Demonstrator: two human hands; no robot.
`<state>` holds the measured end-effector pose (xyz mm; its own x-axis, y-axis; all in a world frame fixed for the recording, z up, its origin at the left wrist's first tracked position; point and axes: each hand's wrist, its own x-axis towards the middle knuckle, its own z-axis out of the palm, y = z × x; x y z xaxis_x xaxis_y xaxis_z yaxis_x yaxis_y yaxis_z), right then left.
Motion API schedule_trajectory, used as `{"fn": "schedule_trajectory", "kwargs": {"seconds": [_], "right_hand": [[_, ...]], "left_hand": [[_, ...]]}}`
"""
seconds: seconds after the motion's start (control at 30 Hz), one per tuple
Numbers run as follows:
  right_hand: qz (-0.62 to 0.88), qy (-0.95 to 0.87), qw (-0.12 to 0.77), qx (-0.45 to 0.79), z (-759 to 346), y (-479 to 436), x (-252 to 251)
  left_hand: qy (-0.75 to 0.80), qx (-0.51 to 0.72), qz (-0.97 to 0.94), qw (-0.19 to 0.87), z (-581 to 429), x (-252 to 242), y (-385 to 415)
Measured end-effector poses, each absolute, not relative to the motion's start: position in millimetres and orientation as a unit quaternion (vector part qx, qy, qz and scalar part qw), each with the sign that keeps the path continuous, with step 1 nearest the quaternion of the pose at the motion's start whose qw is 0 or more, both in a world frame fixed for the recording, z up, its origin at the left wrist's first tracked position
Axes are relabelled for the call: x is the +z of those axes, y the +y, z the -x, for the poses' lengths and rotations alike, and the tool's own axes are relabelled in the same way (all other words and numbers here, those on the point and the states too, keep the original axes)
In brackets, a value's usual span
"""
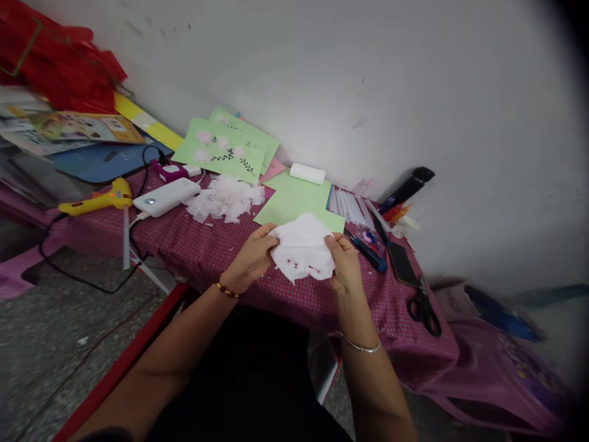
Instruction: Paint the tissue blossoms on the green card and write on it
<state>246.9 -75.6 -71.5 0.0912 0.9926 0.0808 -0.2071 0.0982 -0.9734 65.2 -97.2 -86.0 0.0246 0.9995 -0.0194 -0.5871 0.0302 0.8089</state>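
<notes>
A white tissue (304, 245) with small reddish marks along its lower part is stretched between both hands, above the front of the table. My left hand (254, 255) pinches its left edge, thumb on top. On the opposite edge, my right hand (344, 261) grips it the same way. Just behind the tissue lies a plain light green sheet (299, 199), with a white paper roll (307, 174) at its back edge. A heap of torn white tissue pieces (227, 197) is to the left of the sheet.
Green cards (221, 150) with pale pink blossoms lean by the wall. To the left are a yellow glue gun (99, 197), a white power bank (166, 196) and a purple plug adapter (169, 170). Black scissors (424, 310), a dark phone (404, 264) and a blue-handled cutter (372, 255) lie right.
</notes>
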Motion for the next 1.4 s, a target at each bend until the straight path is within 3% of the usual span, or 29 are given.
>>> {"fn": "schedule_trajectory", "kwargs": {"seconds": [0.2,0.37,0.53,0.6,0.73,0.83,1.03,1.2,1.4], "right_hand": [[0.443,-0.455,0.546,0.547,-258,-79,-68],[0.441,-0.541,0.453,0.554,-264,-82,-60],[0.396,-0.638,0.321,0.577,-271,-82,-57],[0.395,-0.621,0.353,0.577,-272,-81,-60],[0.394,-0.494,0.513,0.581,-263,-83,-70],[0.401,-0.467,0.547,0.567,-248,-88,-78],[0.388,-0.486,0.491,0.610,-223,-101,-90],[0.416,-0.483,0.501,0.586,-231,-101,-91],[0.410,-0.581,0.442,0.547,-249,-100,-75]], "left_hand": [[0.320,0.534,-0.408,0.667,-37,-77,-91],[0.378,0.406,-0.583,0.594,-44,-55,-88],[0.440,0.509,-0.556,0.488,-67,-44,-86],[0.440,0.561,-0.514,0.477,-67,-47,-84],[0.445,0.615,-0.449,0.472,-61,-64,-82],[0.466,0.632,-0.441,0.435,-56,-75,-86],[0.499,0.656,-0.456,0.336,-55,-77,-99],[0.502,0.690,-0.416,0.314,-45,-78,-104],[0.477,0.548,-0.590,0.352,-18,-61,-89]]}}
